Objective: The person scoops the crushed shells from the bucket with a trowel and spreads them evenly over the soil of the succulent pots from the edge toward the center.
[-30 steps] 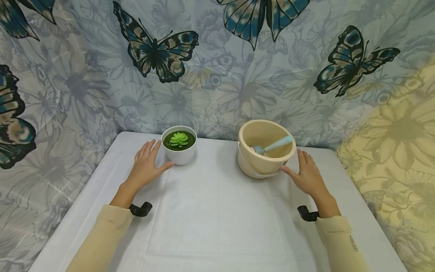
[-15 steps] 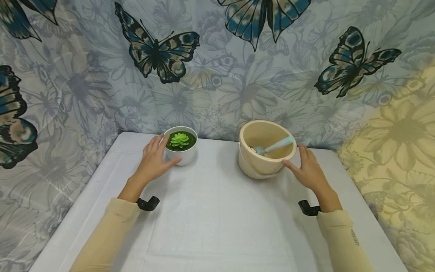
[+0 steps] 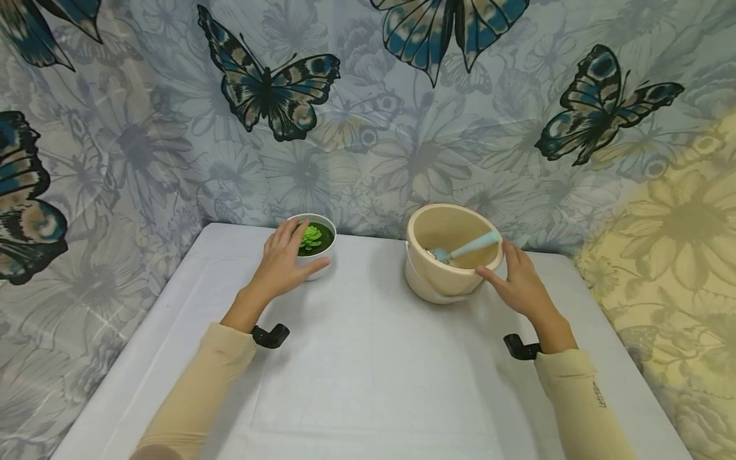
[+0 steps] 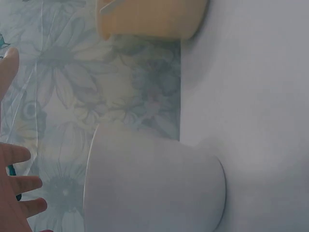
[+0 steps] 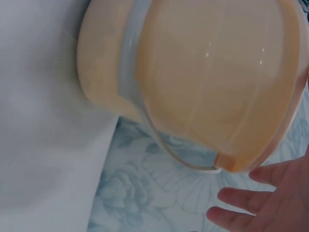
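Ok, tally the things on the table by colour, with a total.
White: 1, the plant pot the left hand touches.
Beige: 1, the bucket by the right hand.
Light blue: 1, the scoop inside the bucket.
Total: 3

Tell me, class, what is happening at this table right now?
A person in beige sleeves has both hands out on a white table. The left hand wraps around a small white pot holding a green succulent. The right hand reaches the side of a beige bucket, in which a pale blue scoop lies.
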Tool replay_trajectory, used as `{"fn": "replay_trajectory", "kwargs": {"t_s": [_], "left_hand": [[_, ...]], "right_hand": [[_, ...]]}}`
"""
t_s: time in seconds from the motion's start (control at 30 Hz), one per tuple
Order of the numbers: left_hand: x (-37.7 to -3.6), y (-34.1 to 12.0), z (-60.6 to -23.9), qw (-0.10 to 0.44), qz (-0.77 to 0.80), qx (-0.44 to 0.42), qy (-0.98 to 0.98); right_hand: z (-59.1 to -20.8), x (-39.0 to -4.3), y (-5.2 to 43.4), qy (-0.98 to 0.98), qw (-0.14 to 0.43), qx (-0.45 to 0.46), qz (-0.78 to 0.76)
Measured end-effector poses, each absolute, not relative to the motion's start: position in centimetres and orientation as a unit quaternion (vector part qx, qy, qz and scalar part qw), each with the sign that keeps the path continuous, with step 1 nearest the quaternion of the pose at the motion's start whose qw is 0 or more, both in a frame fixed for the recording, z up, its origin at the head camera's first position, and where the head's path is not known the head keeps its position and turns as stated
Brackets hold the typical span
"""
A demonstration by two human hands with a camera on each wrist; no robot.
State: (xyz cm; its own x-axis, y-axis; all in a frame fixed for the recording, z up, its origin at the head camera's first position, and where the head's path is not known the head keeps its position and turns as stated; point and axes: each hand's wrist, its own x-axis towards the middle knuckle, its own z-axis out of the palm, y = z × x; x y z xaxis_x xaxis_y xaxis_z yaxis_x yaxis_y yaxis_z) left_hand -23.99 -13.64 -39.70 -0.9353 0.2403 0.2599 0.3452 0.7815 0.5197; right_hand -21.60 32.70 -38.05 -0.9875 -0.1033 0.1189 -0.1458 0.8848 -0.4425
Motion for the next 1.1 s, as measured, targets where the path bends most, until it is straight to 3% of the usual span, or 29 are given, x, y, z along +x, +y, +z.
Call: {"fn": "replay_trajectory", "kwargs": {"t_s": [1.1], "left_hand": [[-26.6,-4.7,-38.4,0.045,-0.306,-0.217,-0.926]], "right_hand": [[-36.5,-23.3,32.3,-0.968,0.018,0.059,0.243]]}}
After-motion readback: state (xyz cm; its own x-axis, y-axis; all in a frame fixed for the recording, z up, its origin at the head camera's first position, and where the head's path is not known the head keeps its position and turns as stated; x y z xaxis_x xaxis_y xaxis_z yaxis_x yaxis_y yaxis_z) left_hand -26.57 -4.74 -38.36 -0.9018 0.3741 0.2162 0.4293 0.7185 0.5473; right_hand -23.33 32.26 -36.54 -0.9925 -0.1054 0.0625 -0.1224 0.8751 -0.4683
